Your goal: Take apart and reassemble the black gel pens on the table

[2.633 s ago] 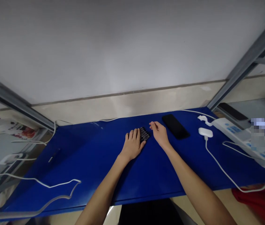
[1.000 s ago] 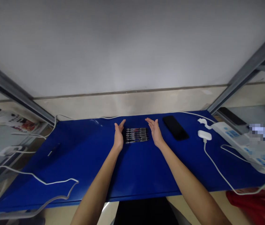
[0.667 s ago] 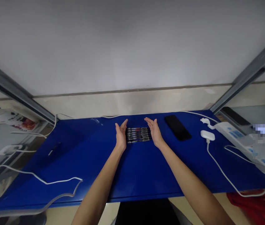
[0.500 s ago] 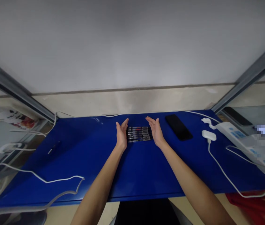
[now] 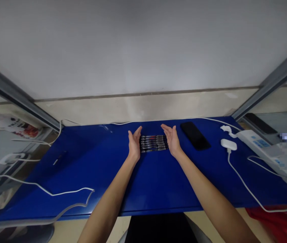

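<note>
Pens (image 5: 152,143) lie between both hands (image 5: 134,145) (image 5: 173,141), perhaps touching.

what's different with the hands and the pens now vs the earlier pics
The left hand has moved left off the row of pens, where it first lay palm down, and now stands on edge by their left ends. The right hand, loosely curled at first, has opened out by their right ends. The black phone and white case stayed put.

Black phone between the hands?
No, pens lie between the left hand and the right hand, with the black phone to the right of both.
</note>
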`<state>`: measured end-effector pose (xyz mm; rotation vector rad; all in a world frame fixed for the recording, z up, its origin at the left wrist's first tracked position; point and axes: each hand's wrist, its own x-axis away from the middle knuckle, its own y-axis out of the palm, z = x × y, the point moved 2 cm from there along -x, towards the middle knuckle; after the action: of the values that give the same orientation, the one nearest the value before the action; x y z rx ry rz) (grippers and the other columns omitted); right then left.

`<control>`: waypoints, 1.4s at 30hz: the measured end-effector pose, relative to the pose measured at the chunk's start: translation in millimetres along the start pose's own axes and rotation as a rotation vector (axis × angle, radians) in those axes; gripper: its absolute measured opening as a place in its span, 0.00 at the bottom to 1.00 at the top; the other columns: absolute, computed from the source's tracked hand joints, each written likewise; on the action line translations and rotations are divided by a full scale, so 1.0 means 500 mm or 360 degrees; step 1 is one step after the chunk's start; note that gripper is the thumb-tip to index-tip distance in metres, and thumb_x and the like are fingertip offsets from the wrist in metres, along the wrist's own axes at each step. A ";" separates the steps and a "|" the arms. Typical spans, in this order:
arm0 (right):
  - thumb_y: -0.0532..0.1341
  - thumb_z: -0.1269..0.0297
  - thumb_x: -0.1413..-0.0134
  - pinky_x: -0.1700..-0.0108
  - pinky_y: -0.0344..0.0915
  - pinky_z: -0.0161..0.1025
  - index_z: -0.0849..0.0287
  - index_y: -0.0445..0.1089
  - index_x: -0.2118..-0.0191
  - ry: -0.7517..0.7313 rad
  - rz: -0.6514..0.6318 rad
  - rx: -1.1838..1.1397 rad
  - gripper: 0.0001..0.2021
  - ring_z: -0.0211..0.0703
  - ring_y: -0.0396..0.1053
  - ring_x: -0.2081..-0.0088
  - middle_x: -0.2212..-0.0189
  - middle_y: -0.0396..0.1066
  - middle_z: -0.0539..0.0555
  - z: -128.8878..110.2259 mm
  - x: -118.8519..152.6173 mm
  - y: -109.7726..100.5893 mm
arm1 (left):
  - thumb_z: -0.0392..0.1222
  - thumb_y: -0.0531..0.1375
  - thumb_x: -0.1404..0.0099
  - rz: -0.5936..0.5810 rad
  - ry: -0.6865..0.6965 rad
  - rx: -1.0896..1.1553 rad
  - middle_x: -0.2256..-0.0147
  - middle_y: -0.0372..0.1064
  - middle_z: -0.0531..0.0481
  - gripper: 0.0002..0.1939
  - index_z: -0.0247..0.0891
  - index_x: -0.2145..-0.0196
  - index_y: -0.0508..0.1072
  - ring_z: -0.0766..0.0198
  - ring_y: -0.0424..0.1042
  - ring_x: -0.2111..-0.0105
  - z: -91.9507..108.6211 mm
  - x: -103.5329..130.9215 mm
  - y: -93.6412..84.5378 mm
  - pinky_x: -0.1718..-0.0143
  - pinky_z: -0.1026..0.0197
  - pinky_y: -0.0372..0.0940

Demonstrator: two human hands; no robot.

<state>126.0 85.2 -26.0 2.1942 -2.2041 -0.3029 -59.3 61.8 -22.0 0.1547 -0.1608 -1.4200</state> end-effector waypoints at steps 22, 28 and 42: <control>0.45 0.38 0.37 0.38 0.57 0.51 0.54 0.74 0.55 -0.0058 0.0184 -0.0140 0.29 0.50 0.64 0.41 0.48 0.72 0.57 -0.002 -0.004 -0.018 | 0.52 0.70 0.46 -0.0762 0.1010 -0.1838 0.39 0.62 0.54 0.11 0.45 0.69 0.77 0.47 0.49 0.36 0.046 0.058 0.039 0.39 0.40 0.43; 0.43 0.41 0.35 0.42 0.61 0.52 0.56 0.73 0.54 -0.0112 0.0224 0.0053 0.29 0.51 0.65 0.43 0.48 0.71 0.59 -0.019 0.006 -0.022 | 0.48 0.68 0.42 -0.0893 0.1065 -0.1899 0.39 0.61 0.52 0.08 0.43 0.68 0.77 0.47 0.50 0.37 0.048 0.068 0.049 0.41 0.40 0.46; 0.51 0.59 0.32 0.50 0.64 0.47 0.55 0.75 0.64 -0.0627 0.0111 0.0928 0.16 0.48 0.69 0.56 0.63 0.75 0.55 -0.074 0.040 -0.010 | 0.53 0.69 0.45 -0.1014 0.1077 -0.1985 0.43 0.63 0.47 0.14 0.41 0.67 0.76 0.45 0.53 0.41 0.058 0.083 0.055 0.46 0.40 0.52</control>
<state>136.3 60.9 7.2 2.4877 -2.8767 -0.0994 -32.5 24.5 13.0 -0.3859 1.4179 -1.7603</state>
